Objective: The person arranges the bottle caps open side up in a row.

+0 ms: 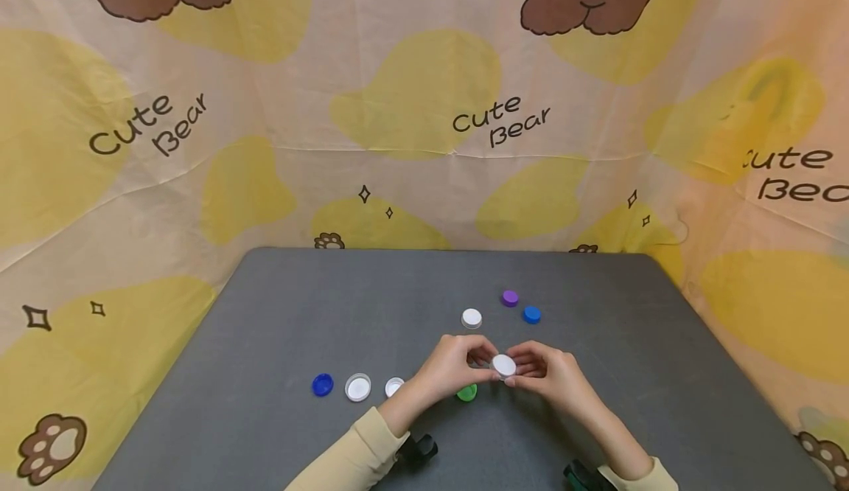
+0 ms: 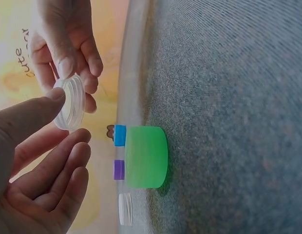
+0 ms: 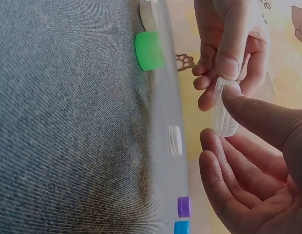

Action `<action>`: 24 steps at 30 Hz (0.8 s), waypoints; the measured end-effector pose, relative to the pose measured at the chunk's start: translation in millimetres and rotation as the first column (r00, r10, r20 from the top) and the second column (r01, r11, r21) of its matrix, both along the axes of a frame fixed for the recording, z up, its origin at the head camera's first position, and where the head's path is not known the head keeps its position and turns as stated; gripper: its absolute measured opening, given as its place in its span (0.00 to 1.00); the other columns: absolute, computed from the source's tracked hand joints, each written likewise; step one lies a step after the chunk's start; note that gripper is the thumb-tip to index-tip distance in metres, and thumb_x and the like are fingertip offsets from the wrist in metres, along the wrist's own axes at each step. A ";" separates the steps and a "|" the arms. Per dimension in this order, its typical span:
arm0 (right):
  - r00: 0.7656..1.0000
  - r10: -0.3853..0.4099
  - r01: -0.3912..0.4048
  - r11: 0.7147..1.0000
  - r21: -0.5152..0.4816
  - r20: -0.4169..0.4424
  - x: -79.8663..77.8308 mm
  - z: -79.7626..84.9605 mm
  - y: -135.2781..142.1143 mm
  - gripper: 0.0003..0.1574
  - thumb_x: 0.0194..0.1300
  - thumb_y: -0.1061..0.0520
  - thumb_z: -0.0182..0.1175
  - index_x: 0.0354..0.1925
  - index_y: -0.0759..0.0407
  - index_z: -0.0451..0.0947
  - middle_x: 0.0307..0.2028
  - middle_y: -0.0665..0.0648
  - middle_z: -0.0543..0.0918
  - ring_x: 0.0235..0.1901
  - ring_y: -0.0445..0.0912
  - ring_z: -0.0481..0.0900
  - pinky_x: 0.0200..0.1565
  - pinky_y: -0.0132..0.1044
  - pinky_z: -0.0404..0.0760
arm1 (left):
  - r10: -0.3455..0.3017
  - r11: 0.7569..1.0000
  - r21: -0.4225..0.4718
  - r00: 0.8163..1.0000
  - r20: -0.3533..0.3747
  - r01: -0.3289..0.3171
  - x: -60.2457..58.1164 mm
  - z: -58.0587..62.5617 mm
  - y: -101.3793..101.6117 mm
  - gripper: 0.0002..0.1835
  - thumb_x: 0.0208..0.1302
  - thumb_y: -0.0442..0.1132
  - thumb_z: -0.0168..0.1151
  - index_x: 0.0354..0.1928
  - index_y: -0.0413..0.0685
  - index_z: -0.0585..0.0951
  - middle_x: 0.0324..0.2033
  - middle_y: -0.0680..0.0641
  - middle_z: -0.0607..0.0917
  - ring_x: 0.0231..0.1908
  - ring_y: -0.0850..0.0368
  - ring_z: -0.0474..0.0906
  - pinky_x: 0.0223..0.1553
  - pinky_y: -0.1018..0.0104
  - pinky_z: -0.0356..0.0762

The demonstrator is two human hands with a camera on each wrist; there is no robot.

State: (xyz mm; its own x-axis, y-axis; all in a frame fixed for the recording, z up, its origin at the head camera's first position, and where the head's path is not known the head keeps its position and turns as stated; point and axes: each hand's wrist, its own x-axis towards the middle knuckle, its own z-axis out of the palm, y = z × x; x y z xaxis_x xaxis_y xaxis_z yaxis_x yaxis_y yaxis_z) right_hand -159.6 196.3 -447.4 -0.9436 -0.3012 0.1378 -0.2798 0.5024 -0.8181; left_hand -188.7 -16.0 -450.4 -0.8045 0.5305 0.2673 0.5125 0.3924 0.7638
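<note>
1. A white, ribbed-rim cap [image 1: 504, 366] is held aloft above a gray table, caught between a person's two hands; from the wrist cameras it appears translucent.
2. The left hand [image 1: 456, 366] pinches one side of the cap between thumb and forefinger, its other fingers loosely bent and apart from it.
3. The right hand [image 1: 556, 377] grips the opposite side, thumb against the rim, the remaining fingers half-curled.
4. A green cap [image 1: 467, 394] sits on the table near the left hand, partly hidden by it in the head view.
5. Beyond the hands stand a white lid [image 1: 472, 318], a purple cap [image 1: 509, 298] and a bright blue cap [image 1: 532, 315], the latter two close together.
6. To the left, a deep blue cap [image 1: 322, 385], a broad white cap [image 1: 358, 387] and a partly covered white cap [image 1: 394, 385] form a loose row.
7. The gray table [image 1: 298, 299] meets a "Cute Bear" cloth [image 1: 411, 108] patterned with yellow patches.
</note>
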 end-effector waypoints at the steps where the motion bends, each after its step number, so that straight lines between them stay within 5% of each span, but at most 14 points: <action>1: 1.000 0.004 -0.004 1.000 0.000 0.001 -0.5 0.2 0.2 0.23 0.50 0.52 0.73 0.44 0.59 0.80 0.38 0.56 0.85 0.33 0.38 0.84 0.35 0.28 0.81 | 0.000 1.000 0.001 1.000 -0.003 0.000 -0.1 0.0 0.0 0.12 0.50 0.42 0.74 0.37 0.50 0.84 0.30 0.54 0.87 0.31 0.71 0.80 0.34 0.73 0.79; 16: 0.987 0.151 -0.153 0.987 0.049 0.052 -7.9 5.3 10.9 0.19 0.62 0.49 0.62 0.48 0.58 0.81 0.40 0.54 0.86 0.37 0.38 0.83 0.38 0.28 0.80 | 0.031 1.000 -0.002 1.000 -0.003 -0.031 -1.2 -2.2 -1.8 0.11 0.52 0.49 0.71 0.34 0.54 0.86 0.26 0.60 0.86 0.24 0.77 0.76 0.27 0.80 0.74; 24: 0.969 0.192 -0.193 0.981 -0.012 0.153 -13.5 4.5 14.5 0.17 0.68 0.49 0.56 0.46 0.60 0.80 0.36 0.60 0.86 0.34 0.52 0.85 0.38 0.38 0.83 | 0.067 0.998 -0.002 0.998 -0.016 -0.067 -2.4 -1.4 0.1 0.06 0.53 0.47 0.71 0.30 0.57 0.88 0.25 0.61 0.87 0.24 0.77 0.75 0.27 0.81 0.72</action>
State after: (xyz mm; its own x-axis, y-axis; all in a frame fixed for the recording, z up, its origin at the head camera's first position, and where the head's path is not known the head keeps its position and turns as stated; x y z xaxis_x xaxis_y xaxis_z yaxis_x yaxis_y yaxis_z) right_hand -173.1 210.8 -442.8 -0.8777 -0.4792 -0.0048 -0.2431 0.4539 -0.8572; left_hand -191.1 -15.8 -451.8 -0.8340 0.4763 0.2787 0.4968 0.4282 0.7549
